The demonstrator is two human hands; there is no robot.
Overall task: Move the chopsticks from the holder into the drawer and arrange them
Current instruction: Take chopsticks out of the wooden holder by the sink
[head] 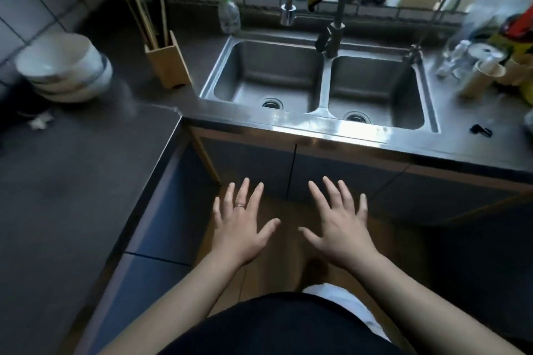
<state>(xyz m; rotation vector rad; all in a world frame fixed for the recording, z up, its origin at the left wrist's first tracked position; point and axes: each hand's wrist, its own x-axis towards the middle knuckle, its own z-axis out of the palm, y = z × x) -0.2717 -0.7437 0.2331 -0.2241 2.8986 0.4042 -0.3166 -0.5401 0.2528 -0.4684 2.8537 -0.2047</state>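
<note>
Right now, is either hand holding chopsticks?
No, the left hand and right hand are spread open and empty, while the chopsticks stand in the wooden holder.

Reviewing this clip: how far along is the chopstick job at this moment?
Done: nothing visible. The chopsticks stand in the wooden holder on the counter left of the sink.
In hand: nothing. The left hand and right hand hover empty, fingers spread, before the cabinet fronts.
Left: everything. No open drawer shows, so opening one, moving the chopsticks and arranging them all remain.
</note>
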